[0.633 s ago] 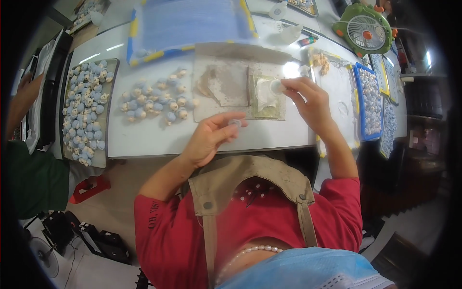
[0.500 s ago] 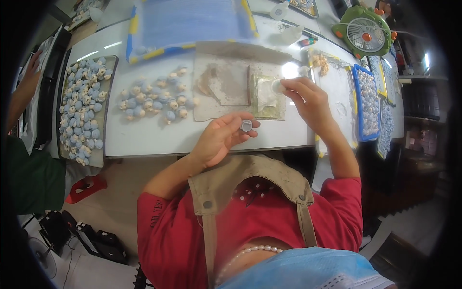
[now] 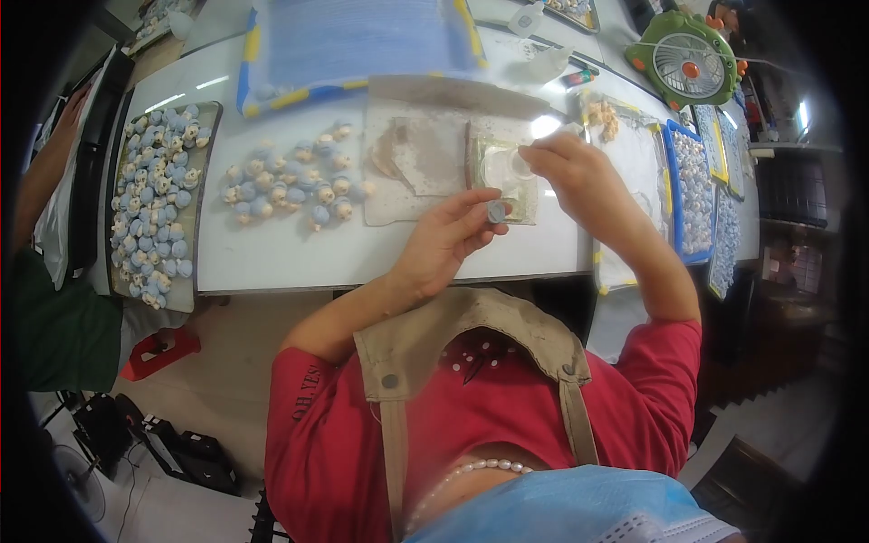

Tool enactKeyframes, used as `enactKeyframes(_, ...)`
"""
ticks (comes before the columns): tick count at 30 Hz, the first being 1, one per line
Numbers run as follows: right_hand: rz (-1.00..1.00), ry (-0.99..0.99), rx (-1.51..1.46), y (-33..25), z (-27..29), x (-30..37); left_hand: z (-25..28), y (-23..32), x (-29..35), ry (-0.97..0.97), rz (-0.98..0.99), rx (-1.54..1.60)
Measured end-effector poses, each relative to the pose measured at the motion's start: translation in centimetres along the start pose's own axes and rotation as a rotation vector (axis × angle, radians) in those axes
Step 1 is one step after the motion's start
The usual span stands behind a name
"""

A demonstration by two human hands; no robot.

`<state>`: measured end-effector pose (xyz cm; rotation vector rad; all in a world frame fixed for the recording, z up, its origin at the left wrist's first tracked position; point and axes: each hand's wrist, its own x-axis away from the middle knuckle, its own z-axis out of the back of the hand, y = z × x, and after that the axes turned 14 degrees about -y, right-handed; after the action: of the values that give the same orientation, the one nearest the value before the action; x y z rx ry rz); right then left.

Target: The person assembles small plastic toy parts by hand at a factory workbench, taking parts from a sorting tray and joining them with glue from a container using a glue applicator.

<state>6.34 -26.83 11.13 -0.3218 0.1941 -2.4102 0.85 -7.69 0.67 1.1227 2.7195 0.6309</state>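
Observation:
My left hand (image 3: 445,237) pinches a small grey-blue hollow piece (image 3: 496,213) between thumb and fingers, just in front of a yellowish-green pad (image 3: 520,209). A white patch (image 3: 496,167) covers the middle of that pad. My right hand (image 3: 579,176) is closed over the pad's right side, its fingertips on a small pale round thing (image 3: 522,164) whose kind I cannot make out. Under the pad lies a stained, worn board (image 3: 385,210). Left of the board, several small blue-and-cream round figures (image 3: 290,195) are spread on the white table (image 3: 362,262).
A tray (image 3: 205,149) full of similar figures stands at the left, near another person's arm (image 3: 45,167). A large blue tray (image 3: 362,45) lies at the back. Rightward are a blue basket (image 3: 674,195) of small pieces and a green fan (image 3: 688,61). White bottles (image 3: 548,65) stand behind the board.
My left hand has moved right and slightly up with the grey-blue piece, closer to the pad. The right hand has shifted slightly left, its wrist and forearm turned further right.

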Motion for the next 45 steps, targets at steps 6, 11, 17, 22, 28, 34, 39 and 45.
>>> enactKeyframes(6, -0.11, 0.358, -0.314, -0.2, -1.8, 0.9, -0.5, -0.4, -1.0, 0.05, -0.062, -0.027)
enactKeyframes(11, -0.076, 0.396, -0.483, -1.8, -3.3, 2.5, -0.9, -0.9, -1.6, 0.075, -0.095, -0.08)
enactKeyframes(17, -0.012, 0.384, -0.503, -1.8, -3.8, 2.8, -1.2, -1.2, -1.9, 0.052, -0.12, -0.164)
enactKeyframes(22, 0.008, 0.376, -0.499, -2.3, -3.9, 2.6, -1.4, -1.1, -1.7, 0.093, -0.208, -0.399)
enactKeyframes(28, 0.146, 0.408, -0.413, -2.5, -4.5, 2.2, -0.9, -0.8, -1.1, 0.153, -0.222, -0.654)
enactKeyframes(34, 0.199, 0.375, -0.372, -2.4, -4.2, 1.7, -1.0, -0.9, -0.6, 0.124, -0.114, -0.388)
enactKeyframes(39, 0.201, 0.44, -0.323, -2.9, -3.8, 1.3, -2.3, -0.5, -0.6, -0.019, -0.054, -0.096)
enactKeyframes(45, 0.21, 0.442, -0.362, -2.2, -4.1, 2.3, -2.7, -0.9, -0.9, -0.047, 0.023, -0.109)
